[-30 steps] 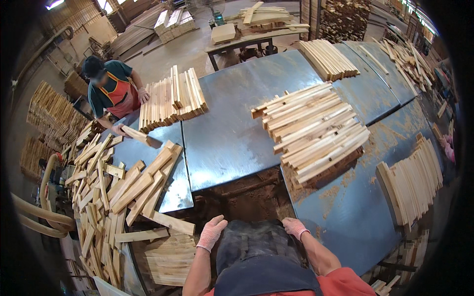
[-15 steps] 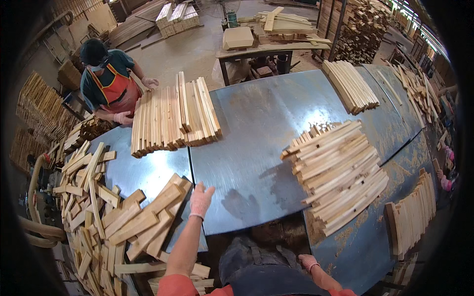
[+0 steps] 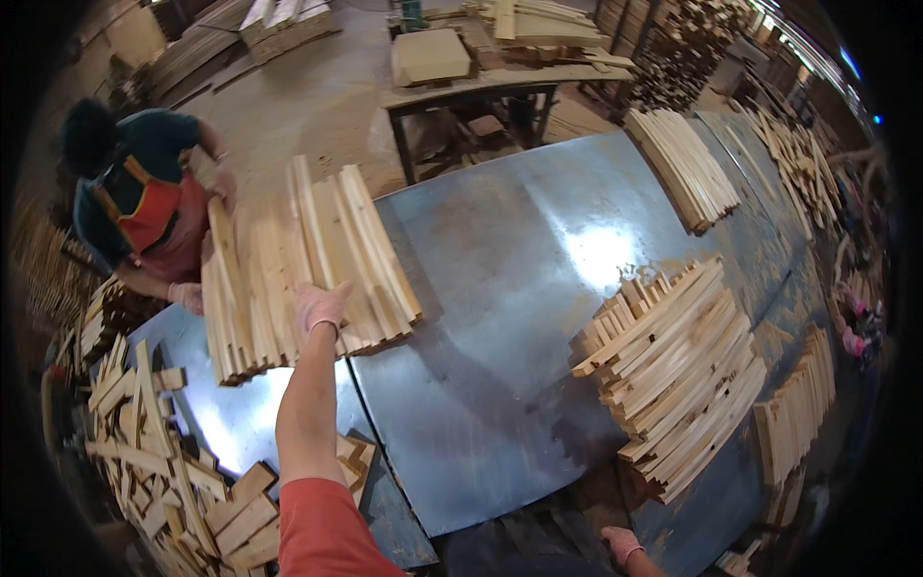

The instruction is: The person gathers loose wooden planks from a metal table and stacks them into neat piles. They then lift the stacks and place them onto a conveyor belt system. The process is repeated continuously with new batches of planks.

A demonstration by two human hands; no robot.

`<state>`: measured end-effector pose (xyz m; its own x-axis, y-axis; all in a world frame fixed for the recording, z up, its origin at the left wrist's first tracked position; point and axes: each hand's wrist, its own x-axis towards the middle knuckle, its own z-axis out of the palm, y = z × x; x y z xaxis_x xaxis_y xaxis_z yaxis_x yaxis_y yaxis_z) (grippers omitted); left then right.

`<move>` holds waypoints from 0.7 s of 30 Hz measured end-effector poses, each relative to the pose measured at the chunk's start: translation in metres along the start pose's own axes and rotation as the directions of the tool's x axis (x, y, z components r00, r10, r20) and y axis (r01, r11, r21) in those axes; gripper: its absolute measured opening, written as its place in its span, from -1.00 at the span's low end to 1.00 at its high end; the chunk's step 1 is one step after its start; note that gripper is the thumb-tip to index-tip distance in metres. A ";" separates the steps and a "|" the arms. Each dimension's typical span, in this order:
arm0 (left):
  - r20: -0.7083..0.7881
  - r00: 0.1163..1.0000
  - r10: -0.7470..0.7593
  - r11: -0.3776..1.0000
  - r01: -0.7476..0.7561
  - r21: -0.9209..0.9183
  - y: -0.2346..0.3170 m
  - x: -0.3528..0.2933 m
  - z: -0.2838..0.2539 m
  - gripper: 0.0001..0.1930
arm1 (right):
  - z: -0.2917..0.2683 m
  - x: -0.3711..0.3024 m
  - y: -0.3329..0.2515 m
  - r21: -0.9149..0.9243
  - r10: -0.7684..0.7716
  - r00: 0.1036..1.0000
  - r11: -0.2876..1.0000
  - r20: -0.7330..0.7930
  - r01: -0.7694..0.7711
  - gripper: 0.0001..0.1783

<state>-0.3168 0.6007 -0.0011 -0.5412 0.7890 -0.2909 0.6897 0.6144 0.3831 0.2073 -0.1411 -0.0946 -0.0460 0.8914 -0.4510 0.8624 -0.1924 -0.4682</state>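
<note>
My left hand (image 3: 322, 306), in a pale pink glove, reaches forward onto a row of long wooden strips (image 3: 274, 260) lying side by side. It rests over their near ends with the thumb apart from the fingers. My right hand (image 3: 623, 544), gloved too, stays low by the table's near edge, close to my body. Its fingertips bend down out of sight, so what they hold, if anything, cannot be made out. Across the strips a co-worker in a red apron (image 3: 159, 207) has both gloved hands at the row's far left side, where one strip (image 3: 226, 250) stands tilted.
Loose short boards (image 3: 245, 524) pile up at the left of the metal table (image 3: 481, 385). A layered stack of strips (image 3: 683, 375) sits to the right, another row (image 3: 683, 173) behind it, and one more (image 3: 796, 404) at the right edge. A workbench (image 3: 471, 87) stands beyond.
My left hand has moved forward from above the near table edge onto the strips. The co-worker bends lower and has tilted a strip on the row's left. My view has shifted; my right hand stays low.
</note>
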 end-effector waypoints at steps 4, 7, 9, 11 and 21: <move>-0.051 0.989 0.138 0.988 -0.134 0.072 -0.082 0.080 0.016 -0.34 | -0.030 0.040 -0.012 0.041 0.348 0.855 0.919 0.385 -0.392 -0.76; 0.247 0.962 0.111 0.895 0.012 -0.447 -0.019 0.005 0.018 -0.49 | -0.014 0.011 -0.007 0.003 0.352 0.853 0.924 0.385 -0.382 -0.72; 0.242 0.963 0.121 0.699 0.090 -0.709 -0.032 -0.016 0.023 -0.51 | 0.000 0.029 0.011 -0.002 0.300 0.886 0.947 0.354 -0.320 -0.68; 0.163 0.954 0.251 0.657 -0.045 -0.752 -0.070 -0.017 0.047 -0.47 | 0.018 0.034 0.015 0.032 0.258 0.903 0.958 0.343 -0.285 -0.64; 0.386 0.585 0.713 0.619 -0.268 -0.738 0.058 -0.253 0.099 -0.39 | -0.039 0.040 -0.013 0.521 0.525 0.706 0.479 0.475 -0.707 -0.42</move>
<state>-0.0923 0.4374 0.0083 0.3614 0.9023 -0.2352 0.2169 0.1640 0.9623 0.2140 -0.0864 -0.0769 0.1807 0.3330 -0.9254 0.1830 -0.9359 -0.3010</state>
